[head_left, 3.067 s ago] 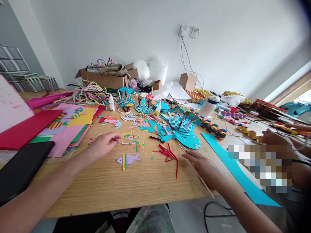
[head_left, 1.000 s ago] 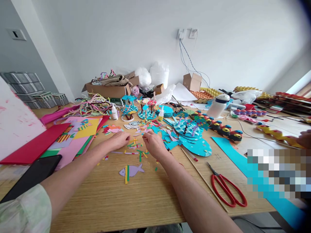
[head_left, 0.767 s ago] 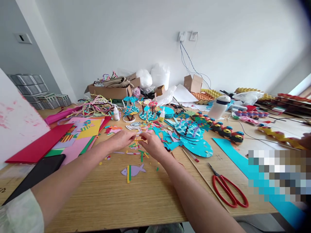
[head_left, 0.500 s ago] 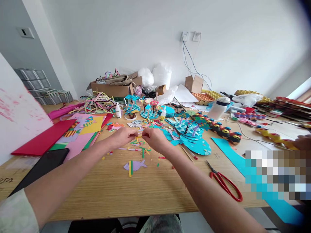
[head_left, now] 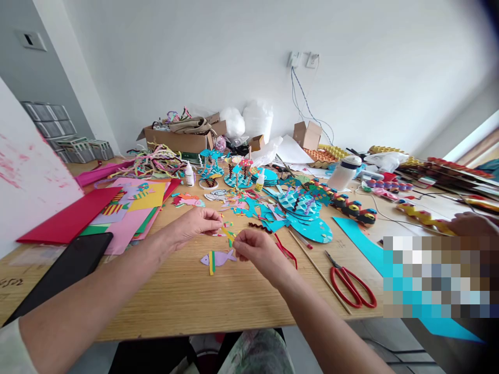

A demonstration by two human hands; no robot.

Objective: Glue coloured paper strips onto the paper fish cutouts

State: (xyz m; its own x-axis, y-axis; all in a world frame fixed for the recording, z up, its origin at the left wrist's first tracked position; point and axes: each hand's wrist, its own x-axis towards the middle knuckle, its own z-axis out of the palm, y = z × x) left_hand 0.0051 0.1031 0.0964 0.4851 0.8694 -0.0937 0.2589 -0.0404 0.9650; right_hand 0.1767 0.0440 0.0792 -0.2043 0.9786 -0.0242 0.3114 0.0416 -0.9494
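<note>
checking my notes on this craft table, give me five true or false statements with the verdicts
1. The purple fish is banded in yellow and green. True.
2. The scissors have blue handles. False: the scissors have red handles.
3. A yellow strip shows between the left hand and the right hand. True.
4. The phone lies right of the scissors. False: the phone lies far to their left.
5. A thin stick lies beside the scissors. True.

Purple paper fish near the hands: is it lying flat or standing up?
Lying flat: the purple paper fish rests broadside on the wooden table, a yellow strip and green strip across its body.
</note>
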